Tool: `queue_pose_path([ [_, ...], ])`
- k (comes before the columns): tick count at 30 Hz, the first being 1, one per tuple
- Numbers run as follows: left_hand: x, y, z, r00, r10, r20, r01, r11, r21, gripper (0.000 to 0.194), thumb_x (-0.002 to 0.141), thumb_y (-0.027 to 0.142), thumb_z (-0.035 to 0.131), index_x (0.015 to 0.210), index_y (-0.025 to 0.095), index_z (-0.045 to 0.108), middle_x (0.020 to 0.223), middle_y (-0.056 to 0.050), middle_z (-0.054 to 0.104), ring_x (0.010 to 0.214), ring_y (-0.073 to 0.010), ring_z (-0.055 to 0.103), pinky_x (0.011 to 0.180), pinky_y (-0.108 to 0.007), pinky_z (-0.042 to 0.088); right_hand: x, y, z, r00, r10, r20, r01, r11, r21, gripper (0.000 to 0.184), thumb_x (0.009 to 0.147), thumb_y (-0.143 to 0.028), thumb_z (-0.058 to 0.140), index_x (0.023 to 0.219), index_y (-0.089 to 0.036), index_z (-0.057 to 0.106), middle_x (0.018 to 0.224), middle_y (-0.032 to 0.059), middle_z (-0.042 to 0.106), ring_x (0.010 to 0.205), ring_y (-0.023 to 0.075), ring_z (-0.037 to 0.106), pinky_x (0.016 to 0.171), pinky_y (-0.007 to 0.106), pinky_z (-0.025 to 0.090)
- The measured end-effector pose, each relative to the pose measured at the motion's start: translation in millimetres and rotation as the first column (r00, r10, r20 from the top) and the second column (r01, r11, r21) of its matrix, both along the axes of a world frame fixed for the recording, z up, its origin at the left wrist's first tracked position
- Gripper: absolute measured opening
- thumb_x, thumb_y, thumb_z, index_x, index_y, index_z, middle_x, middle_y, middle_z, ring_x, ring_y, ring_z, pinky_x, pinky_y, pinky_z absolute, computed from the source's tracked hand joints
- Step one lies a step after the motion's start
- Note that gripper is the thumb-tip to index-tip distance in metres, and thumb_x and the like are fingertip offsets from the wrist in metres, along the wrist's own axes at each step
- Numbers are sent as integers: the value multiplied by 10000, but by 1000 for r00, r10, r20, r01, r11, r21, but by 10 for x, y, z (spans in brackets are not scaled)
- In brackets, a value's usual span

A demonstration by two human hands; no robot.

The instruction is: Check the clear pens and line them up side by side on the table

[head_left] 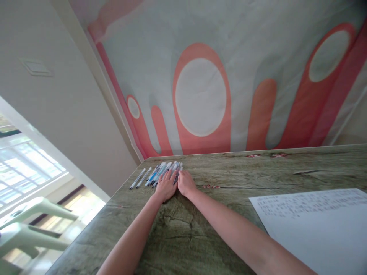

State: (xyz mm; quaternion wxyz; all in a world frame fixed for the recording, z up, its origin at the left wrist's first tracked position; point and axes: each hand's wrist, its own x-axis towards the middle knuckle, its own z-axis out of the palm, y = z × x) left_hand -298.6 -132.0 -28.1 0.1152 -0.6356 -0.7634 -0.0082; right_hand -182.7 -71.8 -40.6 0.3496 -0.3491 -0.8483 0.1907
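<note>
Several pens (160, 172) lie side by side in a row near the far left corner of a wood-grain table (229, 168). Two of them (140, 178) lie a little apart at the left end. My left hand (166, 186) rests flat on the pens with its fingers stretched out over them. My right hand (185, 182) sits right beside it, touching it, with its fingers curled down at the right end of the row; what they grip is hidden.
A large white sheet of paper with printed text (312, 217) lies at the near right of the table. A banner with red and white shapes (200, 95) hangs behind the table. Pale green plastic chairs (31, 225) stand at the left, below a window.
</note>
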Motion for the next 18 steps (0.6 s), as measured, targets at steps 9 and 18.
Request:
queue_pose_path([
  [9, -93, 199, 27, 996, 70, 59, -67, 997, -39, 543, 849, 455, 191, 1344, 235, 235, 1405, -47, 242, 1286, -256, 182, 1009, -499, 132, 8, -8, 32, 998, 15, 67, -15, 1000, -7, 313, 867, -195, 286, 998, -121, 561, 1027, 126, 590, 1006, 199, 470, 899, 313, 281],
  [18, -172, -360, 20, 1000, 22, 18, -22, 1000, 11, 546, 839, 516, 195, 1344, 309, 195, 1431, -18, 164, 1304, -221, 133, 1023, -456, 117, 14, -13, 16, 997, 28, 71, -28, 1000, 1, 299, 830, -188, 357, 1050, -118, 547, 1072, 125, 566, 1046, 201, 436, 914, 314, 266],
])
